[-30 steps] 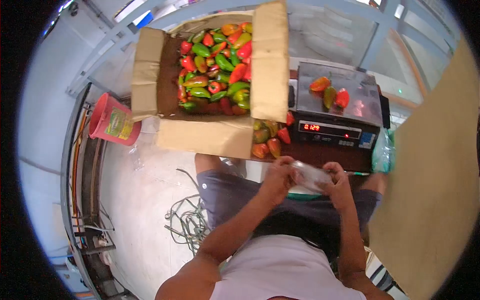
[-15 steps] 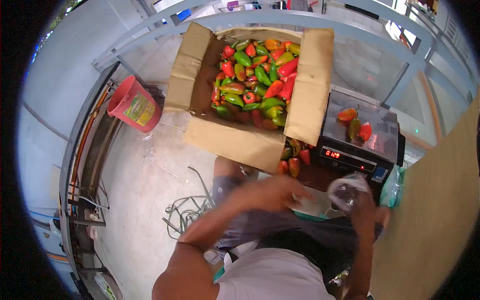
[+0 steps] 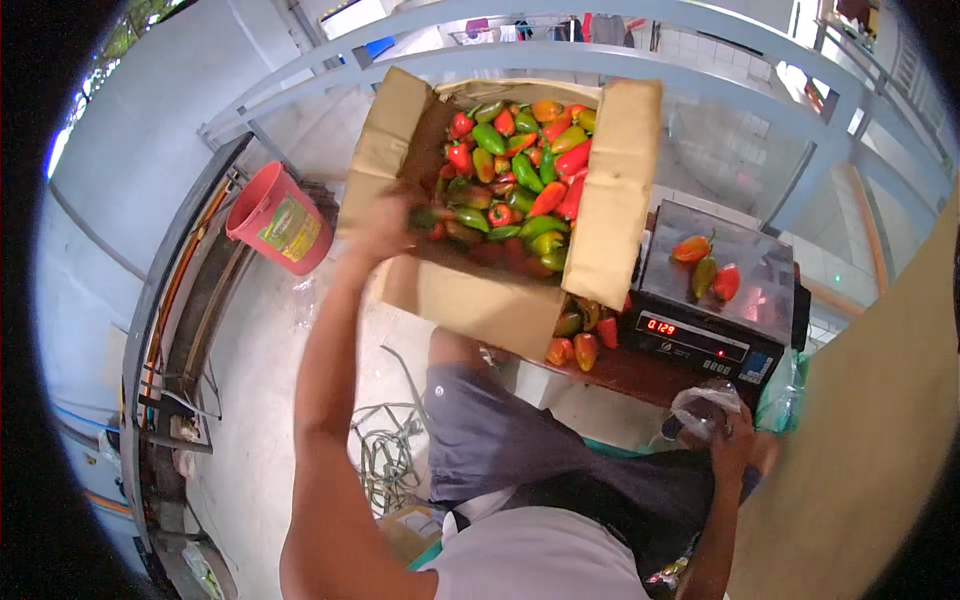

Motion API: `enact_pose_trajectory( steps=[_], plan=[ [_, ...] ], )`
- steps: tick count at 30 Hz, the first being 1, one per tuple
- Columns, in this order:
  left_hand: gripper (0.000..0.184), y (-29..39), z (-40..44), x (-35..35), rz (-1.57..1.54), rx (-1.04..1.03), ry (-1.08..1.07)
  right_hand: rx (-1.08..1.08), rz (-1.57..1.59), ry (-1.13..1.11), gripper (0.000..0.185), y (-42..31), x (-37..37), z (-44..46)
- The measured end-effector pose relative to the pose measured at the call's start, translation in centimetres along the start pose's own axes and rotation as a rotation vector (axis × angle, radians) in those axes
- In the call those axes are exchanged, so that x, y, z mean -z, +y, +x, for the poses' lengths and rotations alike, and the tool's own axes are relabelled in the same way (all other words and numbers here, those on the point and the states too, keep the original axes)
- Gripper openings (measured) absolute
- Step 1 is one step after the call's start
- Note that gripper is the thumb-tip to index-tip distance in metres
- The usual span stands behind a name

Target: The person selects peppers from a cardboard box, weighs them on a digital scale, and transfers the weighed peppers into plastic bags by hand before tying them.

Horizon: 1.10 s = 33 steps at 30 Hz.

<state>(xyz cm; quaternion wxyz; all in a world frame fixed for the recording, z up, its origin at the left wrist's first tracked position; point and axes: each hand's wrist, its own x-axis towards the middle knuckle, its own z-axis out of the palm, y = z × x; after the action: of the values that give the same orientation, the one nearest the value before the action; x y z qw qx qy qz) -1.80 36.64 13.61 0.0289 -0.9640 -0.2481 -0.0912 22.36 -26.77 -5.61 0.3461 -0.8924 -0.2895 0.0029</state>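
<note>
My left hand (image 3: 388, 228), smeared by motion, is at the left front of a cardboard box (image 3: 470, 305), beside the peppers (image 3: 525, 172) inside it. Its fingers are too blurred to read. Red, green and orange peppers fill the box, whose flaps are folded outward. Down at the right, my right hand (image 3: 735, 440) grips a clear plastic bag (image 3: 705, 405) that gapes at the top. Behind that hand stands a digital scale (image 3: 690, 345), its red display reading 0.129. On its metal plate lie three peppers (image 3: 706, 270), one orange, one green and one red.
Several loose peppers (image 3: 585, 345) lie between box and scale on a brown surface (image 3: 640, 378). A red bucket (image 3: 280, 220) stands at the left. Tangled green strapping (image 3: 388, 460) is on the floor. A grey metal railing (image 3: 500, 60) runs behind, and a tan panel (image 3: 860, 430) rises at the right.
My left hand has swung from near my lap up and left to the box of peppers. My right hand keeps the plastic bag in nearly the same place.
</note>
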Motion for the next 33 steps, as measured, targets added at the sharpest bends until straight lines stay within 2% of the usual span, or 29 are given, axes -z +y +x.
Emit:
enact_pose_trajectory(
  steps=[1, 2, 3, 4, 5, 6, 7, 8, 10, 11, 13, 14, 15, 16, 17, 18, 19, 21, 22, 24, 26, 29, 33],
  plan=[
    [0.044, 2.9, -3.2, 6.4, -0.195, 0.067, 0.188, -0.005, 0.030, 0.014, 0.033, -0.1, 0.3, -0.1],
    [0.048, 0.4, -5.7, 7.9, -0.374, 0.184, 0.324, -0.014, 0.060, 0.030, 0.034, -0.4, 0.5, -0.2],
    [0.040, 0.7, -9.4, 11.5, -0.528, 0.212, 0.498, -0.025, 0.090, 0.048, 0.034, -0.7, 0.7, -0.2],
    [0.035, -1.5, -13.3, 13.5, -0.546, 0.334, 0.685, -0.025, 0.067, 0.040, 0.035, -0.7, 0.8, -0.2],
    [0.039, -4.9, -17.2, 14.1, -0.903, 0.428, 1.000, -0.026, 0.047, 0.033, 0.035, -0.7, 0.8, -0.1],
    [0.041, -16.3, -24.7, 14.1, -0.995, 0.497, 1.198, -0.032, 0.028, 0.032, 0.036, -0.7, 0.7, 0.1],
    [0.042, -16.5, -28.6, 15.5, -1.111, 0.329, 1.266, -0.040, 0.063, 0.018, 0.037, -0.1, 0.1, 0.4],
    [0.041, -14.9, -30.4, 16.4, -1.162, 0.317, 1.339, -0.058, 0.096, 0.005, 0.038, 0.5, -0.3, 0.6],
    [0.047, -14.5, -30.3, 17.7, -1.076, 0.448, 1.287, -0.022, 0.156, 0.018, 0.030, -3.2, 0.5, 2.3],
    [0.048, -13.0, -26.8, 18.0, -1.054, 0.416, 1.143, 0.016, 0.202, -0.035, 0.035, -2.7, 0.0, 2.7],
    [0.048, -3.7, -19.8, 17.3, -0.983, 0.357, 0.890, 0.038, 0.291, -0.104, 0.040, -1.6, -1.2, 2.9],
    [0.048, 3.7, -14.9, 16.3, -1.088, 0.166, 0.734, 0.025, 0.337, -0.112, 0.042, -1.5, -1.6, 3.2],
    [0.054, 10.8, -10.5, 14.8, -0.932, 0.121, 0.711, 0.015, 0.389, -0.125, 0.043, -1.5, -1.8, 3.3],
    [0.058, 15.5, -7.5, 13.5, -0.746, -0.028, 0.552, -0.007, 0.393, -0.118, 0.043, -1.4, -1.7, 3.4],
    [0.055, 21.7, -4.5, 12.0, -0.738, -0.254, 0.398, -0.029, 0.399, -0.109, 0.043, -1.2, -1.5, 3.4],
    [0.053, 28.3, -2.5, 9.7, -0.990, -0.219, 0.293, -0.051, 0.405, -0.100, 0.043, -0.9, -1.4, 3.4],
    [0.045, 32.2, -0.2, 8.0, -0.750, -0.321, 0.235, -0.034, 0.408, -0.099, 0.041, -0.5, -1.6, 3.5],
    [0.037, 39.4, 5.0, 2.0, -0.768, -0.469, 0.161, 0.003, 0.408, -0.104, 0.039, 0.8, -1.9, 3.8],
    [0.040, 42.4, 7.0, -0.5, -0.751, -0.513, 0.153, -0.006, 0.420, -0.087, 0.038, 1.0, -1.8, 3.8],
    [0.043, 47.2, 10.4, -4.3, -0.550, -0.508, 0.006, -0.020, 0.446, -0.063, 0.036, 0.9, -1.9, 4.0],
    [0.047, 50.9, 12.1, -6.9, -0.298, -0.474, -0.003, -0.019, 0.438, -0.057, 0.035, 0.8, -1.7, 4.2],
    [0.047, 53.1, 13.2, -8.7, -0.116, -0.544, -0.020, -0.088, 0.491, -0.092, 0.034, 0.8, -1.3, 4.4],
    [0.047, 53.5, 13.4, -11.1, -0.019, -0.613, 0.014, -0.053, 0.473, -0.067, 0.032, 1.8, -2.6, 4.7]
  ],
)
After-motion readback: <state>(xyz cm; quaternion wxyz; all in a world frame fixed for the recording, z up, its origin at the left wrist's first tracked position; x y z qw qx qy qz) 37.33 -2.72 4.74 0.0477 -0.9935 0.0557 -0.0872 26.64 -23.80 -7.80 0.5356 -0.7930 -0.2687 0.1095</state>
